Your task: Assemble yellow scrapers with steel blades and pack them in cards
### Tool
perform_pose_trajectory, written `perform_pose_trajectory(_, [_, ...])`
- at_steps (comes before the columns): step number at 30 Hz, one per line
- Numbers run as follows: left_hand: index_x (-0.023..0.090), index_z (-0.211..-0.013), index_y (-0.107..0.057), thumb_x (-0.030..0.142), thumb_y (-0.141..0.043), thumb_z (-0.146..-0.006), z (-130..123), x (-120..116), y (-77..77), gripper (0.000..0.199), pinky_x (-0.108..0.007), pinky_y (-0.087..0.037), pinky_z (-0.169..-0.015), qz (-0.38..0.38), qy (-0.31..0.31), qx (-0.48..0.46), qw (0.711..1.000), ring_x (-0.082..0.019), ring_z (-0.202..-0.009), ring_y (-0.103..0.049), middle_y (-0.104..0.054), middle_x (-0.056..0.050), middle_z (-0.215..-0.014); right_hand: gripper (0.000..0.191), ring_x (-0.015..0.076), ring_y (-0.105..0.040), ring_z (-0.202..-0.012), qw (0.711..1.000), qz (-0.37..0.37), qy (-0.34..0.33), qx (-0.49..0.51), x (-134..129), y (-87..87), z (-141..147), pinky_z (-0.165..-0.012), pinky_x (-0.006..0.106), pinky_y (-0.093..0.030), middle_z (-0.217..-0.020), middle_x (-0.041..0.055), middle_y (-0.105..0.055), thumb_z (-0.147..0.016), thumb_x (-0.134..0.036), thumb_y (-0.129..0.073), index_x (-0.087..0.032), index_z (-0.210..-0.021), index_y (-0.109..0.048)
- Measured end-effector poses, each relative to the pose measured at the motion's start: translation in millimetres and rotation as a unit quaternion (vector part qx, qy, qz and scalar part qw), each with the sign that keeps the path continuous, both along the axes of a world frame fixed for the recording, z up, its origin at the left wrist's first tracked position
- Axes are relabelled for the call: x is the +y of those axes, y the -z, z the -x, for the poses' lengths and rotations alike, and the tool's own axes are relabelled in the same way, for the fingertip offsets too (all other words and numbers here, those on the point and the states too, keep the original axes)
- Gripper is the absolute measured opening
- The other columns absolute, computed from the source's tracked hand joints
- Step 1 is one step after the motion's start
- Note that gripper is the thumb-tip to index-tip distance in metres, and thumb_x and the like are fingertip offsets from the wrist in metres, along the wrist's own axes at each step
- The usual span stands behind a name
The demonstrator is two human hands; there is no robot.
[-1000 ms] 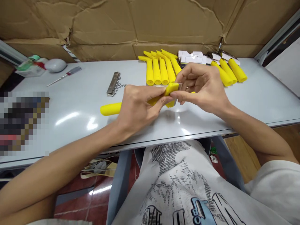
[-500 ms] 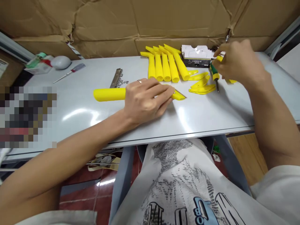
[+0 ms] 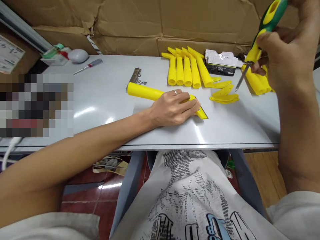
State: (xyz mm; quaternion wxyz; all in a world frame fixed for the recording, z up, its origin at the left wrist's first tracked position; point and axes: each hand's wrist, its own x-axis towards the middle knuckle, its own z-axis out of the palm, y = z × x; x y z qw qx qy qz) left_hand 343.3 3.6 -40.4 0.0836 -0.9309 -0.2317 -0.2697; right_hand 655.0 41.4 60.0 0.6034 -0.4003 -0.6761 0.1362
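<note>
My left hand (image 3: 175, 108) is wrapped round a yellow plastic scraper (image 3: 143, 91) lying on the white table. Its round handle points left, and a slanted end with a thin dark blade edge sticks out past my fingers. Raised at the right, my right hand (image 3: 290, 56) grips a green and yellow screwdriver (image 3: 270, 20), its metal shaft slanting down to the left, clear of the scraper. Flat yellow pieces (image 3: 225, 96) lie between the hands. Beyond the scraper's left end are a stack of metal blades (image 3: 133, 76) and several small screws (image 3: 143, 82).
Several yellow angled handles (image 3: 187, 71) lie in a row at the back, beside a black and white box (image 3: 220, 63). More yellow handles (image 3: 255, 81) lie under my right hand. Back left are another screwdriver (image 3: 88, 66) and a computer mouse (image 3: 78, 56). Cardboard (image 3: 130, 26) lines the back.
My right hand has lifted the green and yellow screwdriver up and to the right from near the table. The scraper under my left hand has turned, its blade end now nearer me.
</note>
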Motion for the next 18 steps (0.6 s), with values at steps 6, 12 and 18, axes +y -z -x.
perform_pose_trajectory(6, [0.030, -0.113, -0.085, 0.038, -0.059, -0.119, 0.8, 0.7, -2.1, 0.028, -0.048, -0.065, -0.079, -0.016, 0.012, -0.009, 1.000, -0.029, -0.095, -0.084, -0.090, -0.006, -0.112, 0.046, 0.0057, -0.057, -0.078, 0.990, -0.024, -0.131, 0.041, -36.3, 19.9, 60.6, -0.053, 0.028, -0.055, -0.152, 0.0025, -0.059, -0.093, -0.026, -0.094, -0.033, -0.129, -0.066])
perform_pose_trajectory(12, [0.030, -0.119, -0.086, 0.037, -0.059, -0.115, 2.4, 1.2, -1.9, 0.028, -0.051, -0.069, -0.080, -0.059, 0.000, 0.042, 0.997, -0.030, -0.098, -0.086, -0.091, -0.006, -0.113, 0.056, 0.0113, -0.062, -0.092, 0.990, -0.062, -0.121, 0.038, -33.1, 33.0, 62.2, -0.053, 0.025, -0.057, -0.151, 0.0098, -0.059, -0.087, -0.024, -0.094, -0.025, -0.136, -0.066])
perform_pose_trajectory(18, [0.030, -0.112, -0.086, 0.035, -0.059, -0.115, 2.0, -1.2, -5.5, 0.028, -0.049, -0.067, -0.074, -0.060, -0.004, 0.051, 0.997, -0.030, -0.094, -0.086, -0.090, -0.006, -0.109, 0.072, 0.0041, -0.063, -0.082, 0.989, 0.043, -0.134, 0.033, -54.0, 28.2, 70.7, -0.053, 0.023, -0.056, -0.165, 0.0042, -0.055, -0.089, -0.028, -0.097, -0.031, -0.148, -0.056])
